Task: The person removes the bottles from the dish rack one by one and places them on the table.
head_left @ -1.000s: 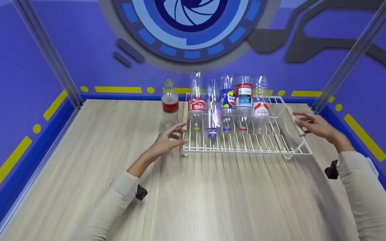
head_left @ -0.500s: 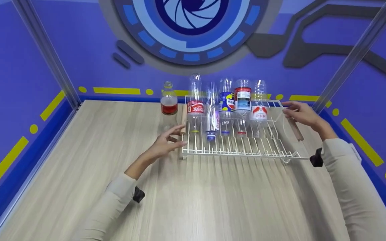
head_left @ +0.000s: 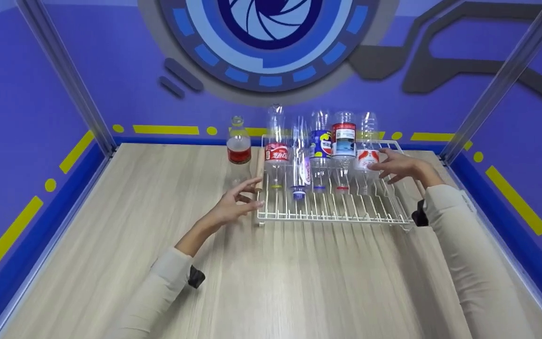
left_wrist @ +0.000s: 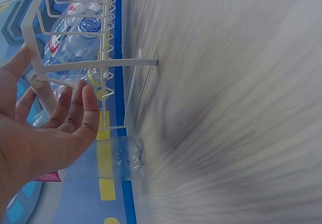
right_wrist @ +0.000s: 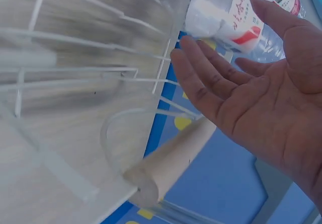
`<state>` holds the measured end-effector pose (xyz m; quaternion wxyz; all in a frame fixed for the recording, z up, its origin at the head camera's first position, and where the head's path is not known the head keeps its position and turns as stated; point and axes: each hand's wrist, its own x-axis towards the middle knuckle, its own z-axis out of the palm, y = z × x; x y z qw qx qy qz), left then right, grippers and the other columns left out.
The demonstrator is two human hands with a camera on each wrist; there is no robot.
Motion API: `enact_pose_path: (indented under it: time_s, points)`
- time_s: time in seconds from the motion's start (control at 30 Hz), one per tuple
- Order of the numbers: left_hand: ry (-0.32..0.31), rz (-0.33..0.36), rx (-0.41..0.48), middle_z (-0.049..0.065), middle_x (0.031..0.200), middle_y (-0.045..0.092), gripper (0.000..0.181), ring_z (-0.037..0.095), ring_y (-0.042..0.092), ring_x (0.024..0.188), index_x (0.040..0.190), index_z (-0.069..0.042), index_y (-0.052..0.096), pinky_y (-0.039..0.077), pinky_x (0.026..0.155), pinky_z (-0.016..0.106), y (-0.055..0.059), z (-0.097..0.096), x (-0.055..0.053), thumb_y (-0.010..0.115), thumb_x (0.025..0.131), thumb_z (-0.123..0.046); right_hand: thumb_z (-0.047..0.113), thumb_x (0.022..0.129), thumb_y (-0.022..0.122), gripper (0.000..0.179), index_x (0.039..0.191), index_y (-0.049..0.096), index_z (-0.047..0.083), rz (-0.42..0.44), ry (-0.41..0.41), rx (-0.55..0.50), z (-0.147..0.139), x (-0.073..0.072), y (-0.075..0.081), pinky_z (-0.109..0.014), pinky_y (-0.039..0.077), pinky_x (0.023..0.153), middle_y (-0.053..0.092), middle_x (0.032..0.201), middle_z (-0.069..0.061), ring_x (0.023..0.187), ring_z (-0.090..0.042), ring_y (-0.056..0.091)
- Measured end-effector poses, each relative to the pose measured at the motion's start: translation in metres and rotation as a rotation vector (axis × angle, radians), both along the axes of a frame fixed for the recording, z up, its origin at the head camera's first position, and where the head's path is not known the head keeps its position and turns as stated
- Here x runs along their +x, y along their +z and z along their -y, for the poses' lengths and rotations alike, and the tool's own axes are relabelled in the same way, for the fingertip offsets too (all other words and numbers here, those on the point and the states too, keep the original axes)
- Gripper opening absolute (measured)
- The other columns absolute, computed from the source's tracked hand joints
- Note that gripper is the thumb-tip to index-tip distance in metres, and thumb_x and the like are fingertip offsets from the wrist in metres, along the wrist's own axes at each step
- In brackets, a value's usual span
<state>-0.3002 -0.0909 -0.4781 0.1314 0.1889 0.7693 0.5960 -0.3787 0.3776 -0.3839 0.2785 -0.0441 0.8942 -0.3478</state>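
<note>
A white wire rack (head_left: pixel 337 220) holds several clear plastic bottles that lean cap-down in a row. My left hand (head_left: pixel 228 207) rests at the rack's left side, beside its wooden handle (head_left: pixel 259 172); in the left wrist view the thumb touches the frame and the other fingers are loosely bent. My right hand (head_left: pixel 405 167) reaches over the rack's right side towards the rightmost bottle (head_left: pixel 367 159), which has a red-and-white label. In the right wrist view, its fingers are extended beside that bottle (right_wrist: pixel 241 20) without closing round it; contact is hard to tell.
A clear bottle (head_left: pixel 238 153) with a red and dark label stands upright on the wooden table (head_left: pixel 271 282), just left of the rack. The right wooden handle (right_wrist: pixel 171 158) lies below my right hand. Blue panels (head_left: pixel 125 84) with metal posts enclose the table.
My right hand has left the rack's right handle and moved left to the rightmost bottle. My left hand has stayed at the rack's left side.
</note>
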Motion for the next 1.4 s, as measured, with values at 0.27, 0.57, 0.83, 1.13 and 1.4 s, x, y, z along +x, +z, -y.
enact_pose_path:
  time_s: [0.27,0.57,0.83,1.13,1.4]
  points:
    - [0.006,0.003,0.004,0.017,0.146,0.048,0.069,0.028,0.058,0.119,0.157,-0.024,0.041,0.054,0.096,0.051,0.000,0.001,0.001,0.073,0.096,-0.021,0.039,0.106,0.051,0.101,0.156,-0.027,0.001,0.062,-0.020,-0.019,0.008,-0.009,-0.006,-0.054,0.047,0.111,0.026,0.153,-0.037,0.137,-0.050,0.042]
    - [-0.005,0.001,-0.001,0.017,0.146,0.048,0.068,0.027,0.058,0.116,0.157,-0.024,0.040,0.053,0.096,0.055,-0.001,-0.001,-0.001,0.071,0.097,-0.021,0.041,0.108,0.047,0.102,0.150,-0.038,0.001,0.136,0.016,-0.032,0.003,-0.010,-0.011,-0.055,0.041,0.116,0.024,0.156,-0.038,0.143,-0.051,0.037]
    - [0.000,0.005,-0.008,0.016,0.147,0.047,0.069,0.030,0.057,0.119,0.157,-0.026,0.040,0.052,0.098,0.057,0.001,0.000,0.000,0.072,0.096,-0.023,0.035,0.109,0.047,0.103,0.147,-0.040,-0.002,0.138,0.029,-0.076,0.001,-0.010,-0.014,-0.052,0.041,0.117,0.026,0.156,-0.040,0.144,-0.051,0.036]
    - [0.003,-0.004,-0.022,0.015,0.147,0.048,0.069,0.033,0.056,0.121,0.157,-0.026,0.040,0.054,0.096,0.053,0.001,0.003,-0.002,0.072,0.097,-0.024,0.035,0.108,0.051,0.104,0.150,-0.037,-0.001,0.120,0.014,-0.093,0.007,-0.009,-0.015,-0.050,0.043,0.116,0.038,0.144,-0.033,0.137,-0.045,0.045]
    - [0.014,0.003,-0.039,0.014,0.146,0.049,0.069,0.028,0.056,0.117,0.157,-0.029,0.040,0.054,0.095,0.050,0.000,0.001,-0.001,0.073,0.096,-0.028,0.043,0.109,0.044,0.100,0.152,-0.036,0.003,0.086,0.020,-0.111,-0.002,-0.002,-0.011,-0.046,0.055,0.103,0.027,0.152,-0.043,0.126,-0.045,0.059]
